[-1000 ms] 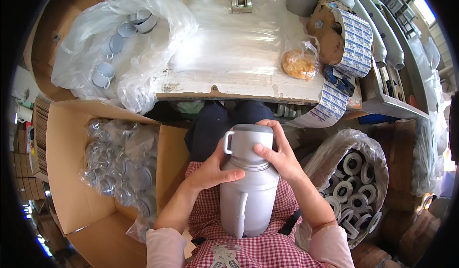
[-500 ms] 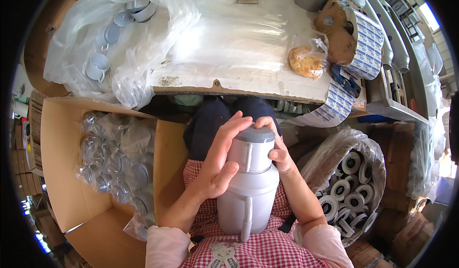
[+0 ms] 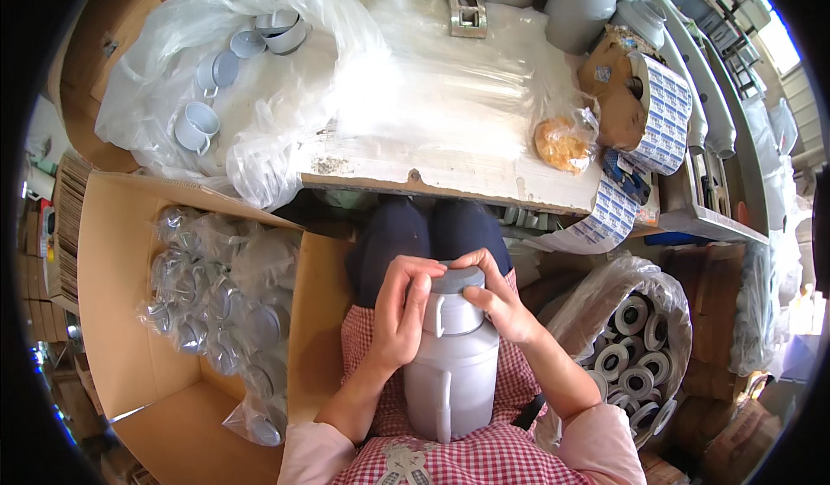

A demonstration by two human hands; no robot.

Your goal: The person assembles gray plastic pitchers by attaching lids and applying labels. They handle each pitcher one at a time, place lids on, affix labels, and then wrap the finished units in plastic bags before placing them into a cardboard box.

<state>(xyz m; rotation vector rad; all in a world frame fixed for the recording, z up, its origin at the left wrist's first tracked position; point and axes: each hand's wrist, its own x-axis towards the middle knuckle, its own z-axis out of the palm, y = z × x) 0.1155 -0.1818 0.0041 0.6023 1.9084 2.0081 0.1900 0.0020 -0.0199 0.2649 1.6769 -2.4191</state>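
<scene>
A light grey insulated jug (image 3: pixel 451 386) with a long side handle stands upright in my lap, against a red checked apron. A smaller grey cup (image 3: pixel 462 314) with its own handle sits on the jug's top, capped by a darker grey lid (image 3: pixel 458 279). My left hand (image 3: pixel 401 310) is closed against the left side of the cup and lid, its fingertips at the lid's edge. From the right, my right hand (image 3: pixel 501 302) wraps the cup, thumb on its front and fingers over the lid's rim.
An open cardboard box (image 3: pixel 130 303) of plastic-wrapped items is at my left. At the right, a lined bin (image 3: pixel 571 329) holds several grey rings (image 3: pixel 636 379). On the worktable (image 3: pixel 372 161) ahead are loose cups (image 3: pixel 197 127) on plastic sheeting, bagged food (image 3: pixel 564 143) and a label roll (image 3: pixel 664 113).
My left hand's spread thumb and fingers have drawn in against the cup and lid. My right hand has shifted its grip around the lid. The whole view has shifted slightly.
</scene>
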